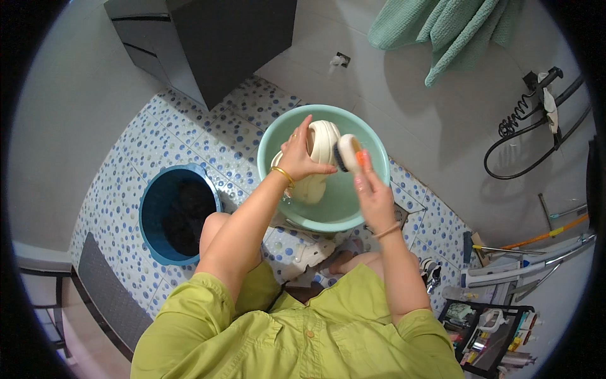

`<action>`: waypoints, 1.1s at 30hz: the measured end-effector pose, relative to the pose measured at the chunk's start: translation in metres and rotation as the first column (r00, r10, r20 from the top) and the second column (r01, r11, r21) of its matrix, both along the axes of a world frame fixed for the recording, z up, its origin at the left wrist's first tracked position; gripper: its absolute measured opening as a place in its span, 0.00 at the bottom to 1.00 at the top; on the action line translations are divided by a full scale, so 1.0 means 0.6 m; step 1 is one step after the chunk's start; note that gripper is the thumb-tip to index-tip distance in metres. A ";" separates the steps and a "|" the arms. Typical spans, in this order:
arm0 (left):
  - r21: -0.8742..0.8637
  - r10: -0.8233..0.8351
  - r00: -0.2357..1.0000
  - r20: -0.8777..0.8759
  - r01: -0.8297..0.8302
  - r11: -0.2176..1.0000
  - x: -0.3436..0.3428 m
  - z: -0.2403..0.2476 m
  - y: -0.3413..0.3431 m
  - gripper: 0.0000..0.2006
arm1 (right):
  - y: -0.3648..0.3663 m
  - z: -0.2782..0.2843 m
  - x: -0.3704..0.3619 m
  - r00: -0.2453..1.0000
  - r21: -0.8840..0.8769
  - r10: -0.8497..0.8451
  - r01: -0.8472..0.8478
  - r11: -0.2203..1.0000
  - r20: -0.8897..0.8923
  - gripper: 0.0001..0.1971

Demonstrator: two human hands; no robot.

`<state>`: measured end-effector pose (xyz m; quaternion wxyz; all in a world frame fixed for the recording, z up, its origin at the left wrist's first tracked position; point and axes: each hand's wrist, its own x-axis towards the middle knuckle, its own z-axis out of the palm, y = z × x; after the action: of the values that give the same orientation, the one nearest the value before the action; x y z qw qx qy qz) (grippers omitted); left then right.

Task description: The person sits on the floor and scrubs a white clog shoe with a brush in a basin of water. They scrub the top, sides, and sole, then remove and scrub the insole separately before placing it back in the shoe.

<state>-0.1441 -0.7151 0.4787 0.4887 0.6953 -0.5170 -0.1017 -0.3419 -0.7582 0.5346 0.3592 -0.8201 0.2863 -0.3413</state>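
My left hand [299, 155] grips a cream-white ridged shoe [326, 135], tilted up inside a round pale-green basin [380, 144]. More cream-white material [308, 189] shows lower in the basin, below my left hand; whether it belongs to the same shoe I cannot tell. Closed around its handle, my right hand [375, 197] holds a scrub brush [348, 149] with a white and orange body. Its dark bristles face the shoe's right side, at or very near the surface. Water appears to lie in the basin.
Left of the basin stands a blue bucket [149, 222] with dark cloth inside. A dark cabinet [233, 44] juts out at the top. Green towels [442, 31] and a shower hose [505, 174] hang at the right. A black rack [486, 335] of small items stands lower right.
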 end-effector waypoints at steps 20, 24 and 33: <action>-0.075 -0.038 0.993 -0.111 0.029 0.997 -0.006 -0.008 0.014 0.54 | 0.050 0.063 0.015 0.927 -0.027 -0.047 0.040 0.999 -0.372 0.26; -0.042 0.077 0.980 -0.184 -0.087 0.995 0.008 -0.007 0.008 0.56 | 0.008 0.043 0.085 0.948 -0.078 -0.138 0.120 0.990 -0.287 0.25; -0.114 -0.055 0.954 -0.296 0.022 0.993 0.036 -0.041 0.004 0.60 | 0.043 -0.054 0.082 0.975 -0.318 -0.198 0.157 0.935 -0.100 0.30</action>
<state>-0.1225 -0.7127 0.4541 0.5964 0.6341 -0.4554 -0.1866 -0.2926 -0.7325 0.5025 0.1752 -0.8574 0.3254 -0.3582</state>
